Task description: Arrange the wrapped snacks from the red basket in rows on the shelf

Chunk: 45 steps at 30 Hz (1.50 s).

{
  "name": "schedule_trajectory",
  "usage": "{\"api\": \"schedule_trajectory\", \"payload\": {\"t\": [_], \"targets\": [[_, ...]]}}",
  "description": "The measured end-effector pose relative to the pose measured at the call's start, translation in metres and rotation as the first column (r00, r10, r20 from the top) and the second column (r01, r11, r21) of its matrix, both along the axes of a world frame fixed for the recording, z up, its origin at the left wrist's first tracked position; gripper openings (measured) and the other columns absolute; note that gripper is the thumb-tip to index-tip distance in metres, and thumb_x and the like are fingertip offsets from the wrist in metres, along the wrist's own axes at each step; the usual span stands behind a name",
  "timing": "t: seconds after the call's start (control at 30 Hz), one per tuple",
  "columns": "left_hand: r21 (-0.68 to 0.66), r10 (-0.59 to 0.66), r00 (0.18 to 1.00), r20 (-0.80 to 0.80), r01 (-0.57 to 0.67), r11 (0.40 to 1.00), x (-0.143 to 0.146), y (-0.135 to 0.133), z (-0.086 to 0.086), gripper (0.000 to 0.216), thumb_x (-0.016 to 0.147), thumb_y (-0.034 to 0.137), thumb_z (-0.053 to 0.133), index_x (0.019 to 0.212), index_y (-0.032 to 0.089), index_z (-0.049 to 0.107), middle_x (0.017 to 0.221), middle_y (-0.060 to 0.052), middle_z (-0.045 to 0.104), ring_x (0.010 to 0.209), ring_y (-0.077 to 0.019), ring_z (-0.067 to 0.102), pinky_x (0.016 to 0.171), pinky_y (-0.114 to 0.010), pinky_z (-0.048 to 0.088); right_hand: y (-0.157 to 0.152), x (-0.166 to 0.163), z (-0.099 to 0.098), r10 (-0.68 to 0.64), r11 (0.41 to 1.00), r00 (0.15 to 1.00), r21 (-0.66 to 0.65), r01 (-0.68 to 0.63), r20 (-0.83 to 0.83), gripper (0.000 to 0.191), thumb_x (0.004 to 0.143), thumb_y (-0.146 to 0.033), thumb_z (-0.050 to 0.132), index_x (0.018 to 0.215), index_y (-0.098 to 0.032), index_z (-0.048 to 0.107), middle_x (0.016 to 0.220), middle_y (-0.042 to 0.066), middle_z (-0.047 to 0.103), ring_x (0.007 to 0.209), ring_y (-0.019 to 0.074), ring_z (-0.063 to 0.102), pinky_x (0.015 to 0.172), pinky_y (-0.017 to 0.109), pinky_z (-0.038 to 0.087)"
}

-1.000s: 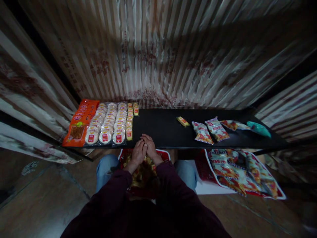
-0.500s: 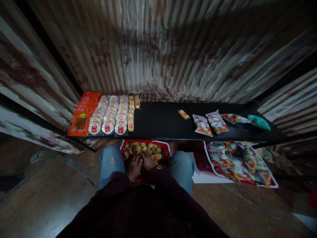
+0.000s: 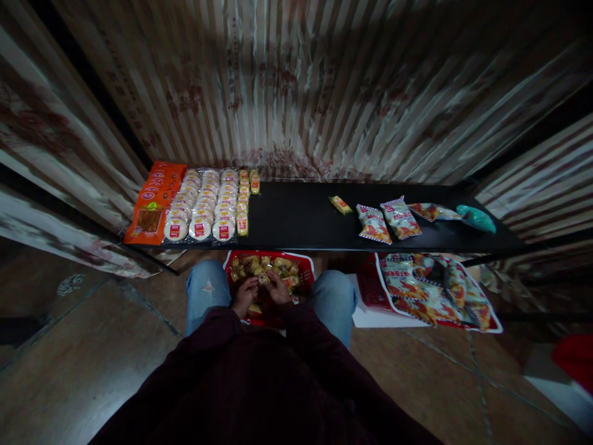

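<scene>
Between my knees a red basket (image 3: 311, 271) with a white rim holds several small yellow wrapped snacks (image 3: 286, 266). Both hands are low over it. My left hand (image 3: 244, 296) has its fingers closed at one side of a yellow snack packet (image 3: 262, 278). From the other side my right hand (image 3: 279, 290) pinches the same packet. The packet is small and dim, and fingers cover part of it. On the black shelf (image 3: 296, 216) ahead, a column of similar yellow packets (image 3: 242, 224) stands beside rows of round white packaged crackers (image 3: 200, 228).
An orange snack bag (image 3: 151, 213) lies at the shelf's left end. Toward the right are a lone yellow packet (image 3: 341, 204), white-and-red snack bags (image 3: 401, 218) and a green bag (image 3: 477, 219). Another red basket (image 3: 373, 290), full of snack bags, stands right of my knee.
My hands, close together and reaching deep into the basket before, have drawn slightly apart and back, with a yellow snack packet now between the fingertips. The view has shifted slightly.
</scene>
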<state>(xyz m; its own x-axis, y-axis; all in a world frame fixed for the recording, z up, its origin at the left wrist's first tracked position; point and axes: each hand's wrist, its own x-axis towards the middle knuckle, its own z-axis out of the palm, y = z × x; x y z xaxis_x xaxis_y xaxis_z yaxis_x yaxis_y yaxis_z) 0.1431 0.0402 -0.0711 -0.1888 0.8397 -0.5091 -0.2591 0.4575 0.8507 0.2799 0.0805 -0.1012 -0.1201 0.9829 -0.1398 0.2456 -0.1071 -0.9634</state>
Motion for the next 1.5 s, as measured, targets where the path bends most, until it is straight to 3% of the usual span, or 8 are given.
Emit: {"api": "schedule_trajectory", "payload": {"t": [0.2, 0.37, 0.57, 0.73, 0.9, 1.2, 1.37, 1.5], "targets": [[-0.041, 0.054, 0.989, 0.137, -0.049, 0.998, 0.001, 0.000, 0.013, 0.038, 0.064, 0.028, 0.073, 0.099, 0.018, 0.065, 0.093, -0.007, 0.067, 0.081, -0.0158, 0.062, 0.075, -0.029, 0.050, -0.004, -0.003, 0.006, -0.030, 0.999, 0.972, -0.032, 0.023, -0.232, 0.048, 0.069, -0.044, 0.066, 0.113, -0.024, 0.063, 0.118, 0.011, 0.066, 0.114, 0.0255, 0.060, 0.101, 0.050, 0.044], [-0.090, 0.111, 0.985, 0.135, -0.100, 0.991, 0.005, -0.001, 0.020, 0.039, 0.065, 0.034, 0.075, 0.099, 0.019, 0.063, 0.095, -0.007, 0.066, 0.084, -0.0160, 0.062, 0.075, -0.029, 0.049, -0.010, -0.004, 0.015, -0.041, 0.998, 0.938, -0.064, 0.020, -0.345, 0.055, 0.065, -0.053, 0.072, 0.110, -0.024, 0.065, 0.119, 0.010, 0.066, 0.116, 0.0260, 0.058, 0.104, 0.048, 0.041], [-0.094, 0.118, 0.978, 0.171, -0.103, 0.990, 0.005, -0.003, 0.020, 0.037, 0.064, 0.027, 0.077, 0.097, 0.019, 0.063, 0.096, -0.006, 0.067, 0.088, -0.0170, 0.063, 0.076, -0.029, 0.050, -0.014, -0.004, 0.019, -0.012, 0.986, 0.872, -0.150, -0.071, -0.490, 0.054, 0.060, -0.053, 0.076, 0.104, -0.023, 0.068, 0.114, 0.010, 0.069, 0.112, 0.0266, 0.061, 0.105, 0.050, 0.040], [-0.142, 0.160, 0.946, 0.280, -0.124, 0.982, -0.002, -0.001, 0.017, 0.019, 0.068, 0.017, 0.069, 0.087, 0.016, 0.063, 0.085, -0.004, 0.067, 0.073, -0.0129, 0.063, 0.072, -0.029, 0.053, -0.016, -0.004, 0.019, -0.079, 0.980, 0.866, -0.200, -0.024, -0.494, 0.054, 0.054, -0.053, 0.079, 0.097, -0.022, 0.071, 0.110, 0.010, 0.070, 0.107, 0.0265, 0.063, 0.103, 0.049, 0.043], [-0.225, 0.203, 0.913, 0.353, -0.128, 0.966, -0.004, 0.001, 0.020, 0.009, 0.073, 0.017, 0.066, 0.080, 0.014, 0.061, 0.080, -0.005, 0.067, 0.068, -0.0132, 0.063, 0.075, -0.030, 0.054, -0.015, -0.003, 0.015, -0.134, 0.976, 0.876, -0.214, 0.036, -0.464, 0.054, 0.051, -0.054, 0.081, 0.094, -0.023, 0.071, 0.109, 0.009, 0.071, 0.104, 0.0267, 0.064, 0.102, 0.049, 0.043], [-0.250, 0.151, 0.911, 0.384, -0.055, 0.967, -0.003, -0.002, 0.023, 0.014, 0.072, 0.021, 0.069, 0.082, 0.015, 0.061, 0.080, -0.006, 0.066, 0.069, -0.0140, 0.063, 0.072, -0.030, 0.055, -0.014, -0.002, 0.006, -0.161, 0.971, 0.881, -0.231, 0.060, -0.446, 0.058, 0.054, -0.050, 0.078, 0.104, -0.023, 0.068, 0.112, 0.009, 0.068, 0.114, 0.0265, 0.059, 0.102, 0.049, 0.043], [-0.220, 0.106, 0.918, 0.382, -0.021, 0.975, -0.001, -0.003, 0.025, 0.014, 0.069, 0.020, 0.071, 0.078, 0.016, 0.061, 0.076, -0.004, 0.065, 0.068, -0.0148, 0.063, 0.072, -0.033, 0.056, -0.015, -0.003, 0.010, -0.134, 0.975, 0.872, -0.220, 0.031, -0.471, 0.064, 0.052, -0.054, 0.078, 0.107, -0.024, 0.066, 0.113, 0.010, 0.068, 0.117, 0.0278, 0.058, 0.103, 0.050, 0.042], [-0.199, 0.109, 0.921, 0.374, -0.035, 0.979, -0.001, -0.004, 0.027, 0.012, 0.070, 0.019, 0.069, 0.080, 0.017, 0.063, 0.084, -0.006, 0.067, 0.073, -0.0150, 0.063, 0.074, -0.032, 0.055, -0.016, -0.003, 0.015, -0.131, 0.970, 0.858, -0.241, 0.009, -0.497, 0.069, 0.048, -0.058, 0.080, 0.106, -0.023, 0.067, 0.116, 0.012, 0.068, 0.112, 0.0289, 0.061, 0.104, 0.051, 0.041]]}}
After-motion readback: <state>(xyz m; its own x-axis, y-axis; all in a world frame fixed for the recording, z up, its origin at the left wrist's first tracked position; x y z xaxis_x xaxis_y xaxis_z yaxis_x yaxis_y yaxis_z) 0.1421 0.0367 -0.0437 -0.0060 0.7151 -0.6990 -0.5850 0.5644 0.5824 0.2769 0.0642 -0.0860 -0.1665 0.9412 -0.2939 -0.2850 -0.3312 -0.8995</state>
